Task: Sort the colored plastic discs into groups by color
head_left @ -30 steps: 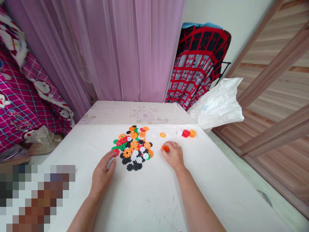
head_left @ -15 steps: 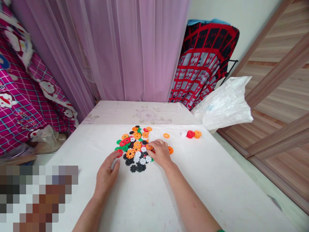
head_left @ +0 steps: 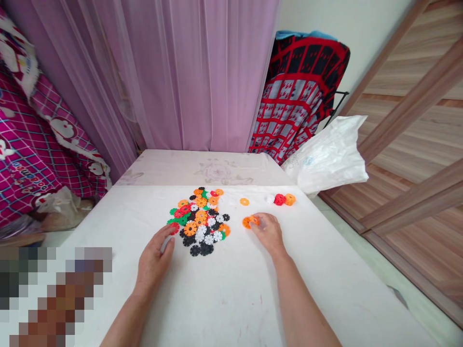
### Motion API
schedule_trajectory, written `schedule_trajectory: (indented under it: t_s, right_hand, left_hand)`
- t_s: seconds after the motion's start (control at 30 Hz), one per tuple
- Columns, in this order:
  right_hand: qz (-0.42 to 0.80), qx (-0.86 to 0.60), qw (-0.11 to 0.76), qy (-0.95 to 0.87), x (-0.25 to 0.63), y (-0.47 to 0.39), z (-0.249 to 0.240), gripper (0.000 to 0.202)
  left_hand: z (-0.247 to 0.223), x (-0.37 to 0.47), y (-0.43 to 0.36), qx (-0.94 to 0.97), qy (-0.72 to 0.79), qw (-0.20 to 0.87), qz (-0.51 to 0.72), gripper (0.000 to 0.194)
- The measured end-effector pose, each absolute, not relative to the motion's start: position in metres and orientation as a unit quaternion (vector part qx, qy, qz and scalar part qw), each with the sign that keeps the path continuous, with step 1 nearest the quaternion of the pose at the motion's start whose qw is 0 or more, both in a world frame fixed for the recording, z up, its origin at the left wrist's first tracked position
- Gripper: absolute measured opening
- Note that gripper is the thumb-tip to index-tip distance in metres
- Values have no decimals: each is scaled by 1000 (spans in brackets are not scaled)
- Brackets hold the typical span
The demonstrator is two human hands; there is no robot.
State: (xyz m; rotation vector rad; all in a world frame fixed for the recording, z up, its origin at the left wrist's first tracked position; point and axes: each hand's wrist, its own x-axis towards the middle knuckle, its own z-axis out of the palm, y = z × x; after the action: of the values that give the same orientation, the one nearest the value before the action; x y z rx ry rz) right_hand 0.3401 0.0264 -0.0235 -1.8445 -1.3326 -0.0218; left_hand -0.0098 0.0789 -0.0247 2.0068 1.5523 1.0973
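A loose pile of flat, notched plastic discs (head_left: 201, 218) in orange, red, green, black and white lies on the white tablecloth. My left hand (head_left: 158, 250) rests at the pile's left edge, fingers apart, its fingertips by a red disc (head_left: 174, 228). To the right of the pile, my right hand (head_left: 266, 231) pinches an orange disc (head_left: 254, 220), with another orange disc (head_left: 247, 222) just beside and under it. Farther back lies a single orange disc (head_left: 244, 202). A white, red and orange row of discs (head_left: 279, 199) stands to its right.
A white plastic bag (head_left: 325, 156) hangs at the table's back right corner. Purple curtains (head_left: 202, 77) are behind the table. A red patterned cloth (head_left: 289, 106) covers something behind the bag, and wooden doors (head_left: 415, 144) stand at the right.
My right hand has moved right from the pile, now with an orange disc in its fingers. My left hand has hardly moved. The view has shifted slightly.
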Motion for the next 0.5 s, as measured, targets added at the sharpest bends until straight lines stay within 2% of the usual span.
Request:
schedule_trajectory:
  t_s: [0.5]
  right_hand:
    - [-30, -722, 370, -584, 329, 25, -25, 13]
  left_hand:
    - [-26, -11, 79, 720, 551, 181, 381, 38]
